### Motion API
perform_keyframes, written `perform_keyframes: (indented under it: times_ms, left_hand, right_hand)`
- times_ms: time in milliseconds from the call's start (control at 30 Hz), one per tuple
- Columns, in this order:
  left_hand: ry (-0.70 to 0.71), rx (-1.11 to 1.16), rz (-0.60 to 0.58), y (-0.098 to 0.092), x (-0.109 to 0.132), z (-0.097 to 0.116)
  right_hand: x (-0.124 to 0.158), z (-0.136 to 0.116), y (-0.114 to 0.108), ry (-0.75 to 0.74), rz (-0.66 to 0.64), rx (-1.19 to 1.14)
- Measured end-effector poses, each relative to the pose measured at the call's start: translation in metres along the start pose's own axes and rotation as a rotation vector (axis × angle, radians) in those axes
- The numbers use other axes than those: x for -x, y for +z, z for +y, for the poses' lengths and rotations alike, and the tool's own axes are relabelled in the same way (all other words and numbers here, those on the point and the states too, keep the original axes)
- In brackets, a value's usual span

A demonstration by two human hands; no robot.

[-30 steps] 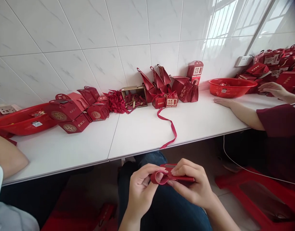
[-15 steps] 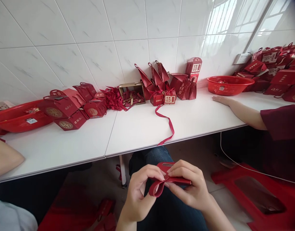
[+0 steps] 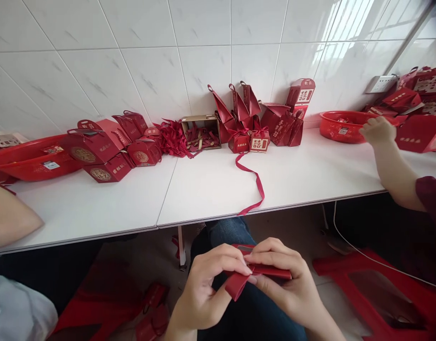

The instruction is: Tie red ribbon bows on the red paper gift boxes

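Red ribbon (image 3: 237,287) pinched by left hand (image 3: 203,296) and right hand (image 3: 293,290) (both grips closed), white table (image 3: 204,189) beyond.

A white table (image 3: 211,189) runs along the tiled wall (image 3: 140,57). On it, a long red ribbon (image 3: 255,177) trails from two small gift boxes (image 3: 259,141) to the front edge. Just left of them an open cardboard box (image 3: 201,132) holds ribbon scraps, beside a heap of red ribbons (image 3: 171,137) and larger red boxes (image 3: 97,156). A red basket (image 3: 29,170) sits far left, another (image 3: 331,135) far right, where a co-worker's arm (image 3: 388,161) reaches. A red stool (image 3: 385,293) stands below.
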State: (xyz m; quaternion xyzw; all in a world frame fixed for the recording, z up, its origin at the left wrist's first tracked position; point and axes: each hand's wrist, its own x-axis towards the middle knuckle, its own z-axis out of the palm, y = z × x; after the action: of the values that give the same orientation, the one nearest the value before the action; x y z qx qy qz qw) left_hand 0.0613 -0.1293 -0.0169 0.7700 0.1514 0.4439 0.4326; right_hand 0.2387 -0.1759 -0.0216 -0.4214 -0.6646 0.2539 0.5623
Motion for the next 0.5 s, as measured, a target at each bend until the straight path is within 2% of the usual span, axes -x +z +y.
perform_keyframes:
  times_ms: [300, 500]
  left_hand:
    - [0.023, -0.046, 0.010, -0.016, -0.006, -0.010]
    - [0.056, -0.082, 0.025, -0.025, -0.014, -0.013]
  right_hand:
    - [-0.019, 0.003, 0.003, 0.068, -0.076, -0.065]
    - [-0.030, 0.008, 0.011, 0.018, -0.020, -0.027]
